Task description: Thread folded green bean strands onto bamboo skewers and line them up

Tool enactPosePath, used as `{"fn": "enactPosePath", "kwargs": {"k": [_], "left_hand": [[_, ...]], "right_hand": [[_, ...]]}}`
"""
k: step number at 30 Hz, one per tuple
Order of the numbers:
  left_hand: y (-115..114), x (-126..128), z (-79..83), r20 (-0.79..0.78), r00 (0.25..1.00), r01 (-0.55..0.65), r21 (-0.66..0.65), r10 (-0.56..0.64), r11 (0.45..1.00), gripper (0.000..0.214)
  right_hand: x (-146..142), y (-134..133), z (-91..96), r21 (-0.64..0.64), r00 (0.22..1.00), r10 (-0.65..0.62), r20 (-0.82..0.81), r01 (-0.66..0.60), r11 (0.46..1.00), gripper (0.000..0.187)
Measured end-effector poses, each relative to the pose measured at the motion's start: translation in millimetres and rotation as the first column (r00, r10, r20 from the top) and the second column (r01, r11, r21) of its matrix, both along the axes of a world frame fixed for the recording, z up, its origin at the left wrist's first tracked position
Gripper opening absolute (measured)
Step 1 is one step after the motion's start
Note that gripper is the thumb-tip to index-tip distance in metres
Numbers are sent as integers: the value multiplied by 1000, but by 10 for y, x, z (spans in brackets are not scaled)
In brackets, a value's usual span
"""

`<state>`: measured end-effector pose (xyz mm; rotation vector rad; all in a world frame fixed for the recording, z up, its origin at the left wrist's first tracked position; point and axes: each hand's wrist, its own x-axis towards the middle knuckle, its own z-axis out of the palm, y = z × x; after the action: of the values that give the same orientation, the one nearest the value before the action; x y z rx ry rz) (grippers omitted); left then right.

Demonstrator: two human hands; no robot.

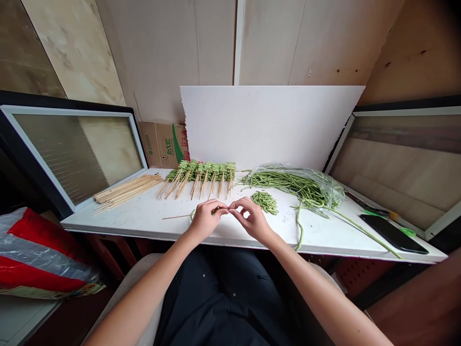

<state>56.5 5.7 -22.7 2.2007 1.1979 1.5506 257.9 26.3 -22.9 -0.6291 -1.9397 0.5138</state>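
The left hand [208, 218] grasps a green bean [192, 216], mostly hidden by the fingers, a curl showing at left. The right hand [251, 218] meets it fingertip to fingertip; whether its grip pinches anything, I cannot tell. A thin skewer [175, 217] lies left on the worktop [129, 222], its right end hidden. Farther right sit cut pieces [264, 202] and long beans [281, 180], partly obscured by a clear bag [335, 193]. Far centre, loaded skewers [212, 171] overlap too closely to count. A white board [266, 125] partly covers a carton [158, 144].
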Motion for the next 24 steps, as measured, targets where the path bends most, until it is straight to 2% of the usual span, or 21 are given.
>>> {"fn": "enactPosePath", "kwargs": {"k": [3, 6, 9, 11, 13, 15, 17, 19, 21, 24], "left_hand": [[7, -28, 15, 47, 997, 57, -18, -56, 998, 18], [19, -59, 27, 82, 987, 143, -47, -139, 989, 20], [41, -90, 20, 124, 969, 225, -103, -212, 969, 21], [67, -115, -2, 151, 958, 265, -154, -242, 952, 19], [101, -142, -35, 169, 954, 280, -196, -249, 940, 19], [139, -167, -76, 182, 953, 279, -216, -242, 936, 22], [176, -184, -117, 198, 951, 279, -222, -238, 934, 26], [204, -186, -150, 228, 946, 284, -233, -232, 930, 29], [220, -170, -175, 284, 931, 306, -262, -230, 915, 35], [221, -127, -206, 385, 894, 359, -309, -230, 881, 59]], "right_hand": [[-9, 8, -12, -189, 996, 81, -49, -88, 978, 25], [-7, 17, 4, -359, 971, 197, -133, -232, 904, 34], [31, 34, 46, -414, 946, 274, -176, -323, 851, 37], [83, 76, 64, -405, 952, 249, -177, -301, 864, 37], [164, 167, 50, -366, 980, 145, -140, -187, 911, 36], [283, 314, -8, -293, 998, -26, -57, 8, 956, 35], [445, 504, -107, -190, 976, -214, 29, 216, 958, 30], [637, 708, -230, -109, 925, -369, 95, 378, 919, 24], [824, 883, -343, -79, 853, -506, 126, 517, 853, 20], [982, 1002, -419, -43, 762, -624, 171, 639, 768, 27]]}}
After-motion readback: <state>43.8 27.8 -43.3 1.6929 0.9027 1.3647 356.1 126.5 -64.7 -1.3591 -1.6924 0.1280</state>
